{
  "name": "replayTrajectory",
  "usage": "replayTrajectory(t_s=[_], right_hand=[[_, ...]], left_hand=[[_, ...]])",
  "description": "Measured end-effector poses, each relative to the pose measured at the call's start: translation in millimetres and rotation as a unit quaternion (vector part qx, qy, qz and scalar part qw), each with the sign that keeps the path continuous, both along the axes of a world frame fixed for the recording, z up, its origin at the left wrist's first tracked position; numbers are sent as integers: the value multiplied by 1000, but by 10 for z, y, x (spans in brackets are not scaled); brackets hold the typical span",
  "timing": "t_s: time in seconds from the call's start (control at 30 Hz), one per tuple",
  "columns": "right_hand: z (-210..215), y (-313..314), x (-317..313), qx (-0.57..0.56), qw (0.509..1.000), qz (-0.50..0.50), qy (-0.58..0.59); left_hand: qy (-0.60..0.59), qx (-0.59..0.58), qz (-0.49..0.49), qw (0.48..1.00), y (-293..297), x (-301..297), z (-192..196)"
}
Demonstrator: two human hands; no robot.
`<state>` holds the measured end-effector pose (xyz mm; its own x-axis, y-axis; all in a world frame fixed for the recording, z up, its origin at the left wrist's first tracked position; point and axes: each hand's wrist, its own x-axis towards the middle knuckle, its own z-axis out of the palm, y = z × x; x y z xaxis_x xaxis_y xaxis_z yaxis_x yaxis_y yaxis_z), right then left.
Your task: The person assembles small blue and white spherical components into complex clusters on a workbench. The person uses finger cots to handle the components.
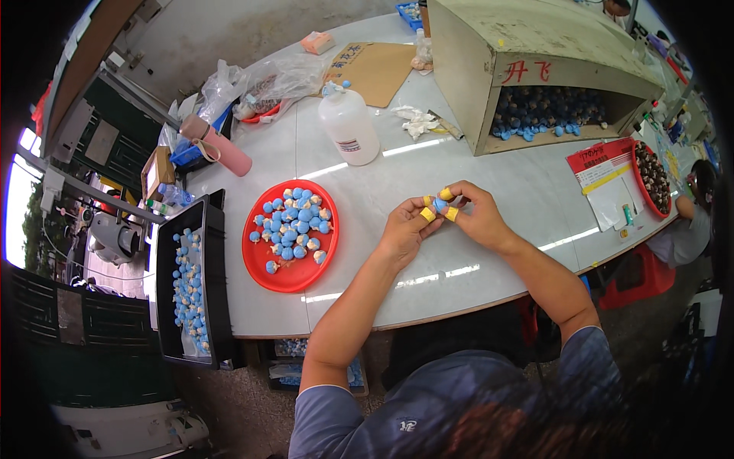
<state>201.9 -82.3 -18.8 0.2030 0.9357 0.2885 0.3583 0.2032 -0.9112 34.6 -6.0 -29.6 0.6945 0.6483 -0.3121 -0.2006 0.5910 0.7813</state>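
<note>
Over the middle of the table, my left hand and my right hand meet, fingertips pinched around one small blue ball-shaped piece. Yellow wraps cover several fingertips on both hands. Fingers hide much of the piece. To the left of my left forearm, a round red tray carries many similar blue balls with pale, ragged ends. A white plastic bottle stands beyond my hands, with a bit of blue on its top.
A black bin of blue pieces borders the table at left. Back right stands a box-like metal housing with blue pieces inside. A pink flask, cardboard, crumpled tissue and a red basket lie around. A person sits far right.
</note>
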Motion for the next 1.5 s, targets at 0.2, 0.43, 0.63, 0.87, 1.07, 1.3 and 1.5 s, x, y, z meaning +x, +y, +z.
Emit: replayTrajectory(t_s=[0.2, 0.43, 0.63, 0.87, 1.07, 1.3, 1.5], right_hand=[[-23, 12, 29, -22, 999, 11, 24], [-6, 25, 34, -16, 1000, 12, 21], [-33, 35, 54, -18, 998, 26, 48], [-34, 30, 51, -44, 997, 18, 64], [11, 24, 38, -20, 998, 38, 52], [70, 28, -39, -22, 996, -40, 71], [-55, 15, -42, -128, 988, -31, 87]], left_hand=[[12, 14, 7, 1000, -11, 10, 32], [9, 14, 3, 1000, -4, 11, 32], [-5, 20, 11, 1000, -14, 11, 7], [6, 41, 15, 999, -43, 36, 1], [12, 44, 10, 999, -17, 23, -20], [-1, -3, -8, 1000, 11, 5, 25], [43, -20, -44, 998, -59, 10, 146]])
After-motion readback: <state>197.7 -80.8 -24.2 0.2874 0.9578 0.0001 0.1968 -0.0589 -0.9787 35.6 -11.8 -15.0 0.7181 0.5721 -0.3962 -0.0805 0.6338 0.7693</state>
